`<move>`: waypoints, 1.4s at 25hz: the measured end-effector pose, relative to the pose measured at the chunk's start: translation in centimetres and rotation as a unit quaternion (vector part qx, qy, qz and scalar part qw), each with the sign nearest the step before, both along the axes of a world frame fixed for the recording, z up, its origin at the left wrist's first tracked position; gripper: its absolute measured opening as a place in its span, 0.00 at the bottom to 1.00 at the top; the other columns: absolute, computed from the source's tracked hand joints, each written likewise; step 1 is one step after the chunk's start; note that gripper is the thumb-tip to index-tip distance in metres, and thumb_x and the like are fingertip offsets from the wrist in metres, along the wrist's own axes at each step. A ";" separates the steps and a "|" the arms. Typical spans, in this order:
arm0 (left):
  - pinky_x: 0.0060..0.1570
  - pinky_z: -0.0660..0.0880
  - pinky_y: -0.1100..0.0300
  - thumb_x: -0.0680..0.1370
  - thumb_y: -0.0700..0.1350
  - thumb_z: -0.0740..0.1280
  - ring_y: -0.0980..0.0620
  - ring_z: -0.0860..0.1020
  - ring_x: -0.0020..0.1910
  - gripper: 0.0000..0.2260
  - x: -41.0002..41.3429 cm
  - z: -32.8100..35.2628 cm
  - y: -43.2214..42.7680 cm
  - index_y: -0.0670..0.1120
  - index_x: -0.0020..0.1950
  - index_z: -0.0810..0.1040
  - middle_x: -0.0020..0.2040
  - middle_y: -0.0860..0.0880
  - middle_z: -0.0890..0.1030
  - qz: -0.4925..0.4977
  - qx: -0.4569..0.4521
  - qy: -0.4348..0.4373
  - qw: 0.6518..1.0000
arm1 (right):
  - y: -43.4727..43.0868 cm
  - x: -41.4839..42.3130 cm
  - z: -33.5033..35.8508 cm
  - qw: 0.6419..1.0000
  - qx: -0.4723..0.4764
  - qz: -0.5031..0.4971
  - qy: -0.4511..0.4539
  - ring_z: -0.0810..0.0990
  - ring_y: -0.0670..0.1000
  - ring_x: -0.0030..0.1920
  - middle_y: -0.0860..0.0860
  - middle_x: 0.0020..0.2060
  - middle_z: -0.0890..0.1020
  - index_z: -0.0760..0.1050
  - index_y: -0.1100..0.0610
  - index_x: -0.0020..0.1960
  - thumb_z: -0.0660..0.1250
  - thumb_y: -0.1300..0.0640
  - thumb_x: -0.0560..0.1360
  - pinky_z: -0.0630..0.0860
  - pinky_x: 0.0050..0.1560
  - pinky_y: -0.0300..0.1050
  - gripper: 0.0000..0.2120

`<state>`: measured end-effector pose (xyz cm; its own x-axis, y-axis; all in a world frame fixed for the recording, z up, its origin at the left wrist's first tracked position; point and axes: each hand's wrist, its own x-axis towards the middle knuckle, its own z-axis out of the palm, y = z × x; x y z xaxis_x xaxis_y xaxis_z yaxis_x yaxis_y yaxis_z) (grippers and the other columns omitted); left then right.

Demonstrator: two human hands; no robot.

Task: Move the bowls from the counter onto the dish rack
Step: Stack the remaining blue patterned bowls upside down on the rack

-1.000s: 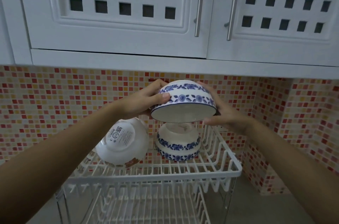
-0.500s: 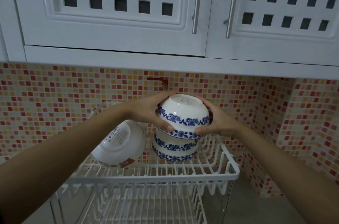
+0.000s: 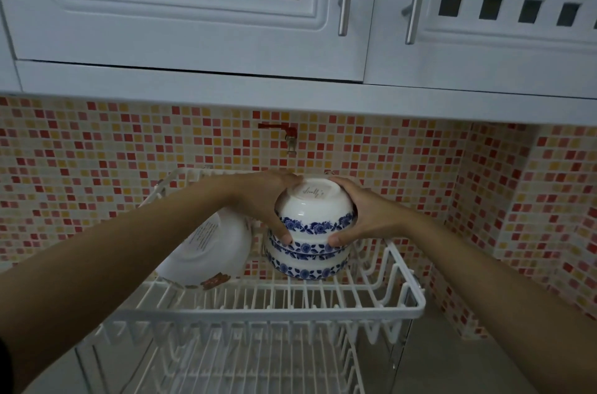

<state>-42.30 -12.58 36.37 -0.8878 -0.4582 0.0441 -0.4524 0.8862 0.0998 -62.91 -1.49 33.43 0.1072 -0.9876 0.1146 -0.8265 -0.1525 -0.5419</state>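
White upturned bowl (image 3: 315,211), gripped by left hand (image 3: 269,200) and right hand (image 3: 368,216), atop 1 bowl (image 3: 305,266) on the rack (image 3: 381,280).

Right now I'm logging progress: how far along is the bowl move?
Done: a white bowl leans on the dish rack, beside a blue-patterned bowl. In hand: left hand and right hand set another patterned bowl upside down on it. Left: letting go; counter unseen.
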 end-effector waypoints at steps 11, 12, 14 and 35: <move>0.72 0.63 0.50 0.63 0.61 0.76 0.47 0.63 0.72 0.50 -1.0 -0.9 -0.3 0.47 0.76 0.54 0.74 0.48 0.62 0.033 -0.016 -0.108 0.993 | -1.2 0.5 -0.7 0.994 0.047 0.003 0.095 0.71 0.49 0.66 0.45 0.71 0.67 0.51 0.44 0.74 0.79 0.41 0.59 0.72 0.67 0.50 0.53; 0.72 0.62 0.50 0.63 0.61 0.76 0.47 0.62 0.73 0.50 -0.9 -0.9 -0.3 0.47 0.77 0.53 0.75 0.48 0.60 0.036 -0.017 -0.114 0.993 | -1.1 0.6 -0.7 0.994 0.049 0.001 0.096 0.70 0.48 0.66 0.45 0.71 0.67 0.51 0.44 0.74 0.79 0.42 0.59 0.71 0.67 0.49 0.53; 0.74 0.58 0.49 0.63 0.62 0.75 0.47 0.58 0.75 0.54 -0.8 -0.9 -0.4 0.48 0.78 0.47 0.78 0.49 0.54 0.041 -0.002 -0.126 0.991 | -0.8 0.8 -0.5 0.994 0.049 -0.003 0.093 0.70 0.47 0.66 0.44 0.70 0.67 0.53 0.43 0.73 0.80 0.42 0.59 0.71 0.66 0.46 0.52; 0.69 0.52 0.62 0.81 0.57 0.47 0.53 0.54 0.77 0.26 25.6 -3.8 3.9 0.52 0.78 0.49 0.79 0.52 0.53 0.221 -0.060 0.172 0.958 | 2.9 27.7 -2.8 0.956 -0.237 -0.002 0.174 0.40 0.47 0.77 0.51 0.78 0.42 0.40 0.56 0.78 0.44 0.43 0.81 0.33 0.69 0.38 0.31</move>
<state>-16.73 -8.68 32.59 -0.5310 -0.7593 0.3761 -0.7451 0.6298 0.2196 -35.22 1.38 30.66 0.2158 -0.8339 0.5080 -0.9453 -0.3087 -0.1052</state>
